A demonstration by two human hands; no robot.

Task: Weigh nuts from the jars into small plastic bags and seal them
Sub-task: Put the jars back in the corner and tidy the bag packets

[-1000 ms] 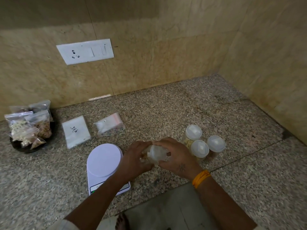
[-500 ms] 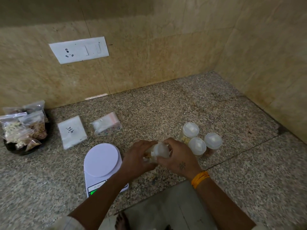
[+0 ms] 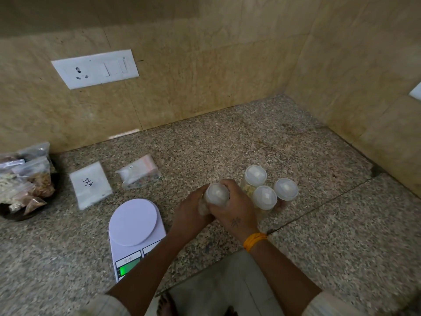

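Observation:
A clear jar with a white lid stands upright on the granite counter, held between both hands. My left hand wraps its left side and my right hand wraps its right side and lid rim. Three more white-lidded jars of nuts stand close together just to the right. A white digital scale with a lit green display and a bare platter sits left of my hands. A pack of small plastic bags and a second small zip-bag packet lie behind the scale.
A dark bowl at the far left holds several filled, sealed bags of nuts. Tiled walls close off the back and right sides, with a white socket plate on the back wall. The counter edge runs along the bottom.
The jar has gone from tilted between my hands to upright, lid facing up, a little nearer the other jars. The scale's green display now shows.

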